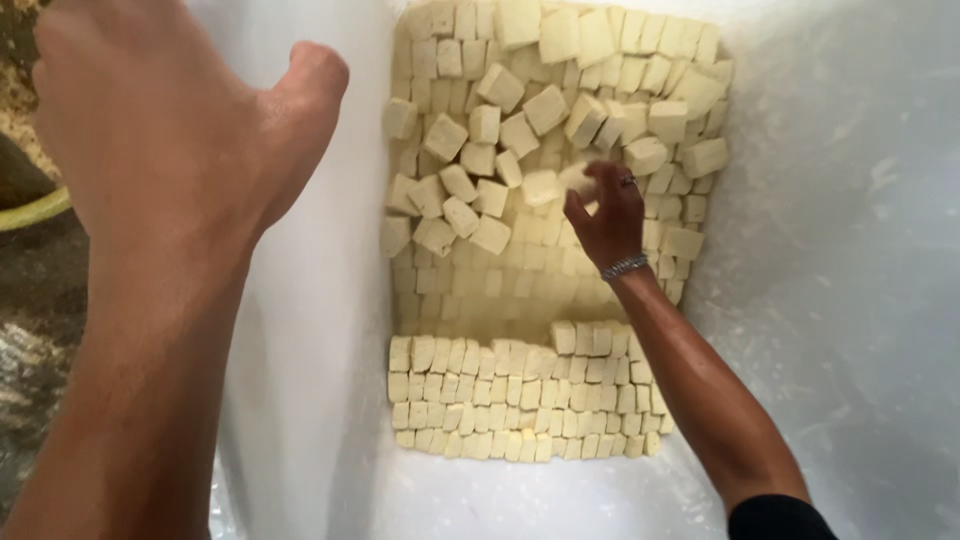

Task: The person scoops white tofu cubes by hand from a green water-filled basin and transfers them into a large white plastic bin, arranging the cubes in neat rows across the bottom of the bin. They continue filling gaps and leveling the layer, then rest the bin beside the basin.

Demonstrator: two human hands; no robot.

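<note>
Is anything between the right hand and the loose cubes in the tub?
Nothing visible: the right hand is already among the loose cubes, its fingers on a blurred one. The left hand rests at the tub wall.

A big white tub [850, 300] fills most of the view. Its tall walls are smooth and bright. Outside the tub's left wall the ground [40, 330] is dark and looks wet. A yellow-green hose [30, 210] curves over it by the left edge. Some brown crumbly stuff [15, 120] sits in the top left corner.
</note>
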